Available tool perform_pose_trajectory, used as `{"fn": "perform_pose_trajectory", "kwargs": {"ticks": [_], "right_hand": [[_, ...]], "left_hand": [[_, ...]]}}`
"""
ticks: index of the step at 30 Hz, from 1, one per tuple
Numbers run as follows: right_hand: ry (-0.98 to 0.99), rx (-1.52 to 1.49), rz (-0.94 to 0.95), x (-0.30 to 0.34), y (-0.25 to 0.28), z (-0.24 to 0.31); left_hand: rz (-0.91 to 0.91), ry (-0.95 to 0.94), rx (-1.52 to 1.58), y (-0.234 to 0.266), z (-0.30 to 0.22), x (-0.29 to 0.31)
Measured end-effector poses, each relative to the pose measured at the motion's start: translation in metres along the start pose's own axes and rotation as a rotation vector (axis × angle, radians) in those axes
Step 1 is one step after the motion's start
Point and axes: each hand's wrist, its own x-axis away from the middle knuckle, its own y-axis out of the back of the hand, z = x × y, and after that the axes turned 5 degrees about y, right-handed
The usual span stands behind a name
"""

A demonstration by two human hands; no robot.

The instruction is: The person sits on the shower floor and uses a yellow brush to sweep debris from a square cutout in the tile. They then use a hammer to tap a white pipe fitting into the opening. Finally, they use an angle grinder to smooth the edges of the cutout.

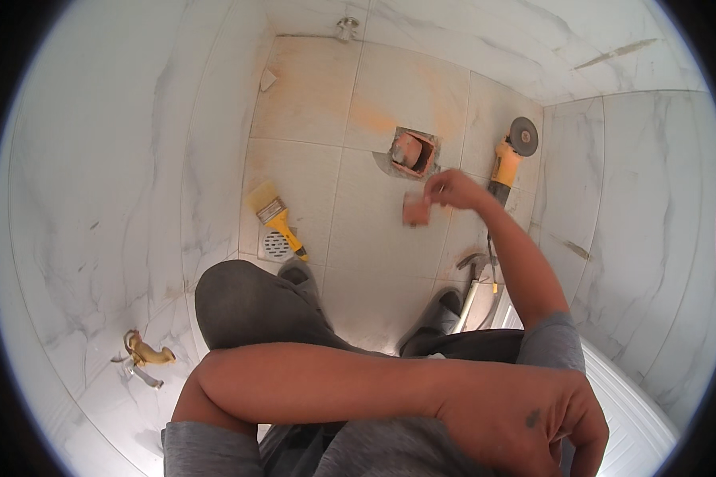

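Note:
My right hand (457, 189) pinches a small, flat, reddish square piece (416, 211) by its upper corner, above the floor tiles. The piece is slightly blurred, and its material is unclear. Just beyond it, a square hole (423, 163) cut in the floor has rough reddish sides and a rounded reddish pipe-like shape inside. My left forearm crosses low in front of me, and my left hand (525, 421) hangs at the lower right. Its fingers bend downward and are mostly hidden, so whether they hold anything is unclear.
An angle grinder (505, 159) lies right of the hole, with a hammer (473, 266) nearer me. A yellow-handled paintbrush (277, 219) lies partly over a round floor drain (277, 246) at left. A brass tap fitting (147, 351) projects at lower left. Marble-patterned walls enclose the floor.

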Motion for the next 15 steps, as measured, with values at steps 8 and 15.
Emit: {"fn": "perform_pose_trajectory", "kwargs": {"ticks": [8,15], "right_hand": [[0.213,0.365,0.817,0.079,-0.301,-0.024],[0.065,0.339,0.679,0.064,-0.259,-0.023]], "left_hand": [[-0.087,0.056,0.061,-0.001,-0.031,0.008],[-0.075,0.074,0.092,-0.007,-0.048,0.012]]}}
